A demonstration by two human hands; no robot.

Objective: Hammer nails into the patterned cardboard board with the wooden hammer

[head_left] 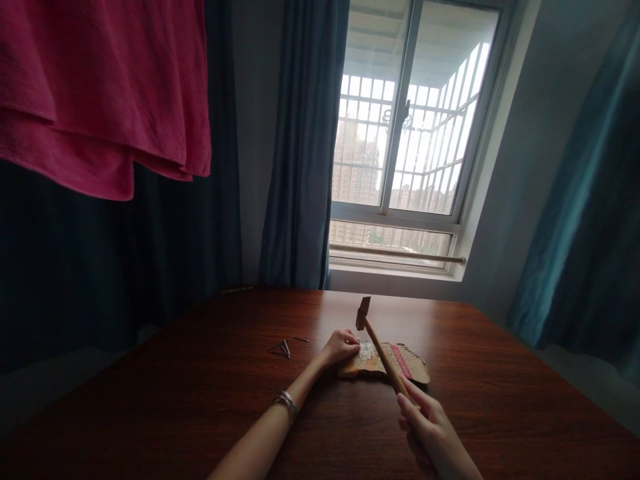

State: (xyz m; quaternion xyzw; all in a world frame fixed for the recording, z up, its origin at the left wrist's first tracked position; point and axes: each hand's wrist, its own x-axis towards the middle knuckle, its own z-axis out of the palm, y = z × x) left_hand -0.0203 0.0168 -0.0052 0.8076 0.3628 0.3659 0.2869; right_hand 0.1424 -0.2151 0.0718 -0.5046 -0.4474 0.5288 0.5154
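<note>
My right hand (427, 423) is wrapped round the wooden handle of a hammer (383, 353), whose head is raised above the table. My left hand (341, 348) is closed in a pinch at the far left edge of a flat tan piece with a speckled face and a red band (400, 360). A small shiny tip, seemingly a nail (358, 341), shows at its fingertips; the rest is hidden. The flat piece lies on the table, partly behind the hammer handle. Several loose nails (285, 348) lie to the left of my left hand.
The dark red-brown wooden table (200, 400) reaches back to the wall under a barred window (400, 133). Blue curtains (305, 147) hang beside it. A pink cloth (110, 93) hangs at the upper left. A metal bracelet (287, 403) is on my left wrist.
</note>
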